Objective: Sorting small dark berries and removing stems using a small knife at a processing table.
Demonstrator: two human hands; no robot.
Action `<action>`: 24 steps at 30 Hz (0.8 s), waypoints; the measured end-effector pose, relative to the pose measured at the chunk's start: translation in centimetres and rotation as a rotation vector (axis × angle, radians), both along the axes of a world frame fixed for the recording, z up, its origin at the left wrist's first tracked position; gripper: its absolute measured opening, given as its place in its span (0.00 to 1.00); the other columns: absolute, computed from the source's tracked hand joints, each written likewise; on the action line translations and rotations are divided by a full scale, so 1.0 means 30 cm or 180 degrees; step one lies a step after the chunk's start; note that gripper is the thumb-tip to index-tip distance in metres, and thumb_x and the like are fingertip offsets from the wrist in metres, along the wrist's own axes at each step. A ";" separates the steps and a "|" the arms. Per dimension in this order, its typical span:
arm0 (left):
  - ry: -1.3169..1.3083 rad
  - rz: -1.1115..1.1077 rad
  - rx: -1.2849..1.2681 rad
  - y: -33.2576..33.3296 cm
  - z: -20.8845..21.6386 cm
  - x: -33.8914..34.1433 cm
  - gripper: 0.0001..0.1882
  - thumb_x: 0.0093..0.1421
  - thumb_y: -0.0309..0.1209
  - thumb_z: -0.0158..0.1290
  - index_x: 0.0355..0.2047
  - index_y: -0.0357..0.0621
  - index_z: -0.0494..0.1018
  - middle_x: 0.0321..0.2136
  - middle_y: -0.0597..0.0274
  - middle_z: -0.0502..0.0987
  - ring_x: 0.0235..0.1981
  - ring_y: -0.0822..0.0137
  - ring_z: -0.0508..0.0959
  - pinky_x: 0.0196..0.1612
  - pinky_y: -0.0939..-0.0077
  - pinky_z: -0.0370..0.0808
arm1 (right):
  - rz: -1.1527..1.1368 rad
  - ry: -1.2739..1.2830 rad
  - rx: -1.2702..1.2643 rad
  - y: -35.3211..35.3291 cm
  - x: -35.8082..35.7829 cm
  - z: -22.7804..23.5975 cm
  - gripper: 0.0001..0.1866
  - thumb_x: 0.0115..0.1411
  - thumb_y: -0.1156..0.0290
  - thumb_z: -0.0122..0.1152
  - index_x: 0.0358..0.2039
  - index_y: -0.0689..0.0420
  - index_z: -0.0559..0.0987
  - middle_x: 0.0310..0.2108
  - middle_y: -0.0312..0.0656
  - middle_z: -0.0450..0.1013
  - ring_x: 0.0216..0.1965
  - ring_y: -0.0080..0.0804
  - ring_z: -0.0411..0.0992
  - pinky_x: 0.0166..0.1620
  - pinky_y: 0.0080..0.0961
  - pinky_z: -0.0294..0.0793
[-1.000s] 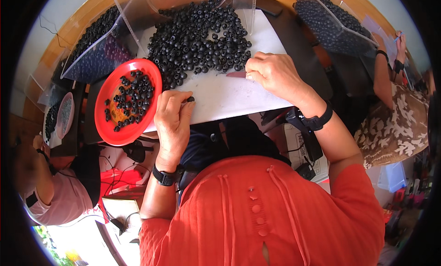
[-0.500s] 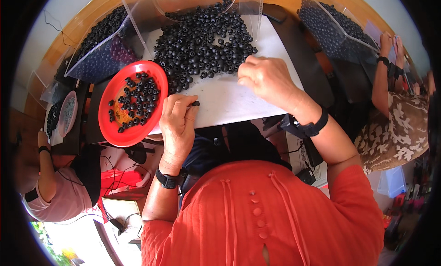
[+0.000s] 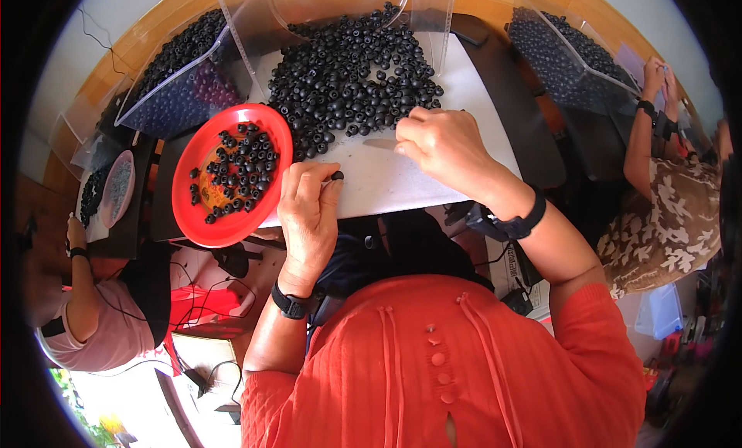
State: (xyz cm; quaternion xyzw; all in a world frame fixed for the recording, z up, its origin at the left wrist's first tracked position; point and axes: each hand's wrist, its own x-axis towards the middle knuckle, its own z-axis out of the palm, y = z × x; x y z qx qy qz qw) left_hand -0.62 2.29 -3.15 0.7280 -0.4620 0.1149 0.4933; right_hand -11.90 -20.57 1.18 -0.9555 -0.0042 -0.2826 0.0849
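Observation:
My left hand (image 3: 307, 204) is closed at the near edge of the white board (image 3: 433, 181), beside the red plate (image 3: 185, 208). Between its thumb and forefinger it pinches one small black bead (image 3: 338, 175), round with a hole. My right hand (image 3: 444, 143) is closed above the board, a short way right of the left hand. A thin greyish blade (image 3: 379, 143) juts leftward from its fingers; the rest of it is hidden in the grip. A big heap of black beads (image 3: 348, 77) covers the far part of the board. More black beads (image 3: 241, 170) lie in the plate.
A clear bin (image 3: 182, 100) of dark beads stands at the far left, another clear bin (image 3: 568, 57) at the far right. A clear container (image 3: 348, 0) rises behind the heap. Co-workers sit on either side: a pink sleeve (image 3: 100, 324) left, a patterned brown garment (image 3: 657, 224) right.
The blade in my right hand now shows, pointing left, and that hand has turned slightly. My left hand keeps its pinch on the bead. The whole view has shifted a little.

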 end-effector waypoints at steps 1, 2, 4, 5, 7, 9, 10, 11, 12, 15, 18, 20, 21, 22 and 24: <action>0.0003 -0.0009 -0.0001 0.000 0.000 0.000 0.11 0.63 0.17 0.57 0.47 0.37 0.79 0.41 0.57 0.77 0.38 0.64 0.78 0.44 0.72 0.76 | -0.0009 0.0003 -0.0001 -0.002 -0.022 0.006 0.08 0.60 0.66 0.69 0.27 0.53 0.80 0.27 0.39 0.76 0.29 0.45 0.79 0.33 0.44 0.75; -0.0025 0.0001 -0.0001 0.000 0.000 0.002 0.11 0.63 0.17 0.57 0.46 0.37 0.79 0.41 0.57 0.77 0.38 0.64 0.78 0.44 0.71 0.76 | -0.0010 0.0184 0.0233 -0.005 -0.044 0.011 0.07 0.59 0.65 0.69 0.27 0.52 0.81 0.27 0.40 0.78 0.30 0.46 0.80 0.34 0.44 0.76; -0.0052 -0.0006 0.0001 -0.002 0.002 0.001 0.11 0.63 0.17 0.57 0.45 0.37 0.79 0.40 0.57 0.77 0.38 0.63 0.78 0.44 0.71 0.76 | -0.0028 0.0364 0.0470 -0.025 -0.080 0.014 0.07 0.57 0.65 0.70 0.28 0.52 0.81 0.28 0.40 0.80 0.31 0.46 0.80 0.35 0.45 0.76; -0.0048 -0.0016 0.0067 -0.004 0.006 0.000 0.11 0.61 0.17 0.59 0.44 0.37 0.79 0.40 0.55 0.77 0.40 0.57 0.78 0.44 0.65 0.76 | -0.0132 0.0410 0.0598 -0.042 -0.093 0.017 0.08 0.58 0.65 0.70 0.27 0.53 0.81 0.26 0.40 0.78 0.29 0.45 0.79 0.33 0.42 0.74; -0.0044 -0.0032 0.0138 -0.006 0.014 -0.004 0.11 0.59 0.18 0.60 0.43 0.37 0.79 0.39 0.53 0.77 0.42 0.50 0.77 0.45 0.59 0.76 | -0.0240 0.0455 0.0732 -0.069 -0.123 0.027 0.09 0.59 0.66 0.71 0.27 0.55 0.80 0.24 0.41 0.77 0.27 0.44 0.77 0.32 0.39 0.71; -0.0422 -0.0010 0.0278 -0.007 0.023 -0.005 0.11 0.58 0.18 0.60 0.42 0.38 0.79 0.38 0.54 0.77 0.42 0.49 0.76 0.45 0.57 0.76 | -0.0606 0.0717 0.0798 -0.090 -0.156 0.049 0.10 0.58 0.66 0.71 0.27 0.56 0.80 0.21 0.41 0.75 0.25 0.42 0.77 0.32 0.36 0.71; -0.0429 -0.0025 0.0282 -0.010 0.029 -0.005 0.11 0.58 0.18 0.60 0.42 0.38 0.79 0.38 0.54 0.77 0.42 0.49 0.76 0.45 0.57 0.76 | -0.0570 0.0692 0.0970 -0.108 -0.173 0.045 0.09 0.58 0.66 0.71 0.28 0.56 0.81 0.20 0.42 0.74 0.24 0.40 0.76 0.32 0.33 0.71; -0.0513 -0.0028 0.0358 -0.012 0.036 -0.006 0.11 0.58 0.18 0.60 0.42 0.38 0.80 0.38 0.53 0.77 0.42 0.48 0.76 0.45 0.56 0.76 | -0.0583 0.0683 0.0977 -0.122 -0.190 0.052 0.09 0.58 0.66 0.71 0.28 0.56 0.81 0.20 0.42 0.74 0.24 0.40 0.76 0.32 0.33 0.71; -0.0600 -0.0031 0.0434 -0.015 0.041 -0.005 0.11 0.58 0.18 0.60 0.41 0.38 0.80 0.37 0.53 0.77 0.42 0.47 0.76 0.44 0.55 0.76 | -0.0668 0.0740 0.1018 -0.133 -0.207 0.067 0.08 0.58 0.68 0.71 0.29 0.57 0.81 0.21 0.42 0.75 0.24 0.38 0.76 0.33 0.32 0.71; -0.0611 -0.0103 0.0257 -0.020 0.045 0.002 0.10 0.59 0.18 0.60 0.41 0.38 0.80 0.37 0.54 0.77 0.39 0.53 0.77 0.41 0.60 0.76 | -0.0587 0.0706 0.1287 -0.147 -0.233 0.103 0.05 0.60 0.73 0.69 0.31 0.60 0.81 0.26 0.40 0.77 0.27 0.27 0.75 0.35 0.26 0.72; 0.0320 -0.0430 -0.0118 -0.053 0.096 -0.018 0.10 0.62 0.18 0.60 0.44 0.36 0.81 0.38 0.58 0.79 0.34 0.63 0.78 0.37 0.70 0.75 | 0.0049 0.0525 0.2488 -0.168 -0.229 0.119 0.03 0.67 0.78 0.64 0.36 0.63 0.79 0.32 0.32 0.76 0.34 0.17 0.72 0.39 0.20 0.73; 0.1254 -0.0713 -0.0327 -0.088 0.120 -0.011 0.10 0.64 0.18 0.59 0.46 0.34 0.81 0.38 0.59 0.80 0.33 0.67 0.78 0.36 0.74 0.74 | 0.0199 0.0419 0.2740 -0.138 -0.188 0.119 0.03 0.67 0.77 0.64 0.36 0.63 0.79 0.32 0.33 0.76 0.34 0.17 0.72 0.40 0.19 0.73; 0.2213 -0.0990 -0.0549 -0.109 0.132 -0.004 0.10 0.66 0.18 0.58 0.47 0.33 0.81 0.39 0.59 0.81 0.32 0.71 0.77 0.34 0.78 0.73 | 0.0338 0.0333 0.2979 -0.120 -0.164 0.119 0.02 0.67 0.77 0.64 0.37 0.62 0.79 0.33 0.33 0.76 0.35 0.18 0.71 0.40 0.19 0.73; 0.2772 -0.1267 -0.0867 -0.132 0.113 0.014 0.12 0.68 0.19 0.57 0.50 0.30 0.80 0.39 0.56 0.82 0.33 0.70 0.78 0.35 0.79 0.75 | 0.0320 0.0459 0.3004 -0.096 -0.141 0.126 0.02 0.68 0.78 0.62 0.39 0.62 0.79 0.35 0.33 0.76 0.37 0.18 0.71 0.43 0.20 0.72; 0.3075 -0.1500 -0.1056 -0.168 0.103 0.033 0.11 0.69 0.20 0.57 0.51 0.29 0.80 0.39 0.54 0.82 0.33 0.69 0.79 0.35 0.78 0.75 | 0.0458 0.0042 0.2820 -0.061 -0.090 0.083 0.02 0.68 0.77 0.62 0.38 0.61 0.79 0.33 0.34 0.74 0.35 0.20 0.70 0.41 0.22 0.71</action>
